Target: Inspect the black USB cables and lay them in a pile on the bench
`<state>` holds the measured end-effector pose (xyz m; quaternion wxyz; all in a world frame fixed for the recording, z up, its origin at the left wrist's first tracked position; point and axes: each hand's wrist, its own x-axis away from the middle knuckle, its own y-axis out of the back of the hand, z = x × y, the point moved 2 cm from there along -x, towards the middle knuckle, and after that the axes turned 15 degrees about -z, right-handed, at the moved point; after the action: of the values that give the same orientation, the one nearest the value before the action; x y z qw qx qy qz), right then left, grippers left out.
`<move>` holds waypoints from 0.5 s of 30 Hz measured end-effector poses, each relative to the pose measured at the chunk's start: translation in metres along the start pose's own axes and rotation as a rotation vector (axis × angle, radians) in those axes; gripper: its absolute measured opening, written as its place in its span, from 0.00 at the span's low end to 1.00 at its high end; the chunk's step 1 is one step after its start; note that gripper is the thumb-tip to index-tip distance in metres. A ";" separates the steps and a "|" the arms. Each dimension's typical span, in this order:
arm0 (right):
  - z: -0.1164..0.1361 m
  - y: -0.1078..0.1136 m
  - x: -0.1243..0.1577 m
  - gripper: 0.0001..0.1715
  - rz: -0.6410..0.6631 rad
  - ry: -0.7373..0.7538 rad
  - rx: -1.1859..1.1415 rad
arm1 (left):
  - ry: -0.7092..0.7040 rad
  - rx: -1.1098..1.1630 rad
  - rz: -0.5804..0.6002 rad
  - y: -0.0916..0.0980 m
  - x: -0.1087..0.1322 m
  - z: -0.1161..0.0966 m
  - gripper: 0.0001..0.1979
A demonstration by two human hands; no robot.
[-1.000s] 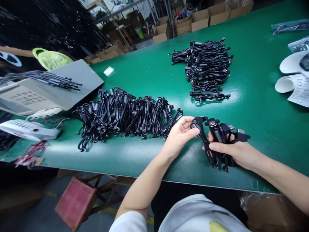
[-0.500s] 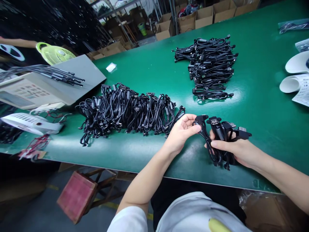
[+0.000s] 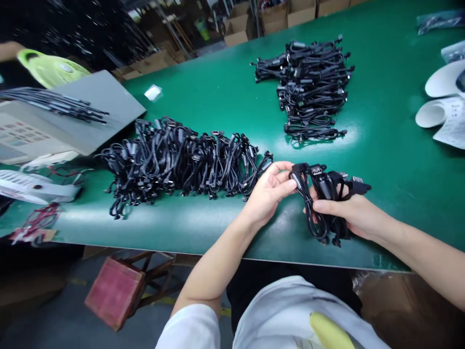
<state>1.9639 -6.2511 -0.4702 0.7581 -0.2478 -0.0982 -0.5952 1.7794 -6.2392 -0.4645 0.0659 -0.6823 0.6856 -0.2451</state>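
From the head camera, I have the right grip [image 3: 354,215] closed around a bundle of black cables [image 3: 323,208], its fingers curled around the loops and several flat connector ends sticking out past the top of the hand. The left grip [image 3: 271,194] is open, palm up and loosely curved, with its fingertips [image 3: 292,183] right at the near loop of that bundle; I can't tell whether they press on it. Both grips sit over the green tabletop [image 3: 381,160], near its front edge.

Just left of the left grip lies a long pile of black cables [image 3: 181,165], its end close to that hand. Farther back sits a second, stacked pile of cables [image 3: 308,92]. To the far left, a beige keypad machine [image 3: 22,135] with a grey panel [image 3: 101,99] carries a loose bunch of thin cables [image 3: 54,103], and a white fan [image 3: 32,189] sits below it beside tangled red wires [image 3: 36,223]. On the right lie curved white sheets [image 3: 438,80] and a printed paper [image 3: 452,121]. Cardboard boxes [image 3: 276,19] line the far side, and a red-topped stool [image 3: 114,293] stands on the floor below the front edge.
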 end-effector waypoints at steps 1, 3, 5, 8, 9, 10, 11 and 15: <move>0.001 -0.001 0.000 0.17 -0.005 0.015 -0.007 | -0.005 -0.006 0.006 0.000 0.000 0.002 0.19; 0.002 -0.003 -0.001 0.17 -0.003 0.033 -0.039 | -0.014 -0.029 0.013 -0.002 0.001 0.005 0.18; 0.004 -0.004 -0.002 0.19 -0.014 0.031 -0.081 | -0.037 -0.055 0.001 -0.004 0.002 0.008 0.19; 0.010 0.000 -0.004 0.20 -0.096 0.027 -0.146 | -0.040 -0.109 -0.017 -0.008 0.007 0.011 0.19; 0.013 0.003 -0.004 0.20 -0.135 0.037 -0.172 | -0.006 -0.138 0.018 -0.011 0.009 0.012 0.18; 0.016 0.005 -0.004 0.20 -0.173 0.052 -0.196 | 0.049 -0.177 0.081 -0.013 0.012 0.014 0.16; 0.020 0.008 -0.004 0.20 -0.209 0.070 -0.214 | 0.114 -0.219 0.160 -0.016 0.015 0.017 0.15; 0.031 0.013 -0.001 0.18 -0.295 0.173 -0.202 | 0.258 -0.325 0.313 -0.024 0.026 0.026 0.17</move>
<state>1.9806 -6.2327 -0.4470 0.6397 -0.2534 -0.0078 -0.7256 1.8103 -6.2695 -0.4709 -0.0953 -0.5327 0.8159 -0.2037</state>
